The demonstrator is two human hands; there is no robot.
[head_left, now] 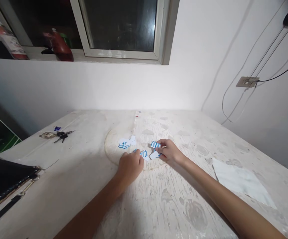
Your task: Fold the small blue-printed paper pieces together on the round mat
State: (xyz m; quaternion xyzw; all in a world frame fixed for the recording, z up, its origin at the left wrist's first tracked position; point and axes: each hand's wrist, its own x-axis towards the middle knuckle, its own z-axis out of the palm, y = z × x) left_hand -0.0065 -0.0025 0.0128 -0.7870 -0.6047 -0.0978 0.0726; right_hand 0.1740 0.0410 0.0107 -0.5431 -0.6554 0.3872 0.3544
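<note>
My right hand [169, 150] pinches a small white paper piece [155, 144] with blue lines drawn on it, held just over the table. Below its fingers lies another white piece [154, 155], mostly blank on the side that shows. My left hand [131, 165] is closed, its fingertips at a blue-marked paper piece [144, 153]; the hand itself partly hides how it grips it. Just beyond the left hand is a loose cluster of paper pieces [124, 145], some with blue lines and some plain white.
The pale, worn table [168, 212] meets a white wall. Keys [62, 135] and a small blue object [57, 128] lie at the left, near a black zippered bag [9, 179]. A white cloth or sheet [242, 182] rests at the right. Bottles [61, 46] stand on the windowsill.
</note>
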